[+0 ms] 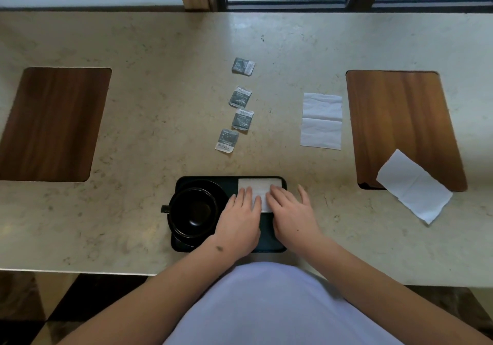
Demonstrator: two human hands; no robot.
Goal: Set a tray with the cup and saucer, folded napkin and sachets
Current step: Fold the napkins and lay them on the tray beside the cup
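We had both hands, left [240, 219] and right [289, 211], spread flat on the napkin [260, 186] in the tray's [266, 240] far right corner; thin and limp, it looked best pinched at an edge.

counter [165, 120] bare beside sachets [240, 99]

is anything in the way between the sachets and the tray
Nothing visible. The four sachets lie in a row on bare counter beyond the tray. On the tray, both hands press the napkin, beside the cup.
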